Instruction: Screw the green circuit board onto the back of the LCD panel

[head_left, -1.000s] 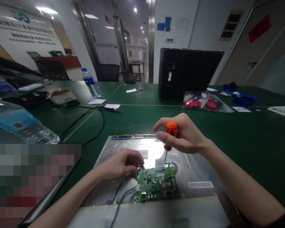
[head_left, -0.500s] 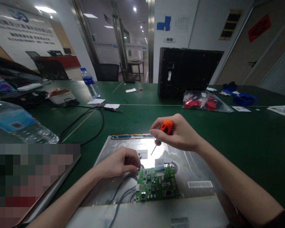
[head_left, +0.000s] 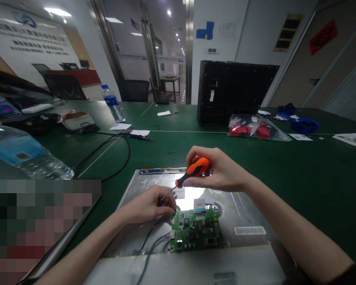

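My right hand grips a screwdriver with an orange and black handle, held tilted. Its thin shaft points down and left, and the tip is hidden at my left fingers. My left hand has its fingers curled, thumb and forefinger drawn together at the upper left corner of a green circuit board; whatever they pinch is hidden. The board lies on a silver metal panel, with a white ribbon cable at its top edge and grey cables at its left. Several small screws lie beside my left hand.
A black monitor stands at the back, behind a plastic bag with red items. Water bottles and a black cable are on the left of the green table. Blue trays sit far right.
My right hand has tilted the screwdriver and brought its tip down and left to my left fingers. My left hand has hardly moved.
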The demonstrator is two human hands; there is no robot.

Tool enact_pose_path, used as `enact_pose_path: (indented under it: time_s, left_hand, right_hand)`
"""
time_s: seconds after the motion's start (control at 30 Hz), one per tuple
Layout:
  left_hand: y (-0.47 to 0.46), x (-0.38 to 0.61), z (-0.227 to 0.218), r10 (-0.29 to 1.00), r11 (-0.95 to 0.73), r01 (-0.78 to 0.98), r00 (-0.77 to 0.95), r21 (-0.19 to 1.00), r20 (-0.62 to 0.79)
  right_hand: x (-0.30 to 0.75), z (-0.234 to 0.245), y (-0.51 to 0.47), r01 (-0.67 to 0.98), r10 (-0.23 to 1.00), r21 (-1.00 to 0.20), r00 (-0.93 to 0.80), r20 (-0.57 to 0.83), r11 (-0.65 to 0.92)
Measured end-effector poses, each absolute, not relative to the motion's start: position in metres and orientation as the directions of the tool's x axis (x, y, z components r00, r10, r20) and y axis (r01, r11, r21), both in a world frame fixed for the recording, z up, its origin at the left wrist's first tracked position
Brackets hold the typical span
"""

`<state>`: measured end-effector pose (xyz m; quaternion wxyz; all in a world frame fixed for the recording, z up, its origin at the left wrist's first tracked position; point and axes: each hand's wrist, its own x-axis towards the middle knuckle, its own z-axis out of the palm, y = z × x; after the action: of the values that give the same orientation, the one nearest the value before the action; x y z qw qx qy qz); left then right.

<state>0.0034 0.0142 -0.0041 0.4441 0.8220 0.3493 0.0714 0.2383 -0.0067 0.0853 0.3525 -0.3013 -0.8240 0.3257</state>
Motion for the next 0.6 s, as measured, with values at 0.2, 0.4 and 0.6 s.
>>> enact_pose_path:
  time_s: [0.2,0.4,0.6]
  left_hand:
    - [0.014,0.004,-0.002,0.616,-0.404,0.466,0.775,0.787,-0.142]
    - [0.013,0.003,-0.001,0.618,-0.407,0.465,0.774,0.786,-0.137]
    - [0.014,0.003,-0.001,0.602,-0.405,0.428,0.790,0.808,-0.117]
  right_hand:
    - [0.235,0.081,-0.006,0.292,0.723,-0.733,-0.580,0.375,0.614]
    - [0.228,0.077,-0.009,0.376,0.751,-0.691,-0.544,0.374,0.617]
    - [0.220,0.075,-0.014,0.492,0.728,-0.572,-0.610,0.313,0.657]
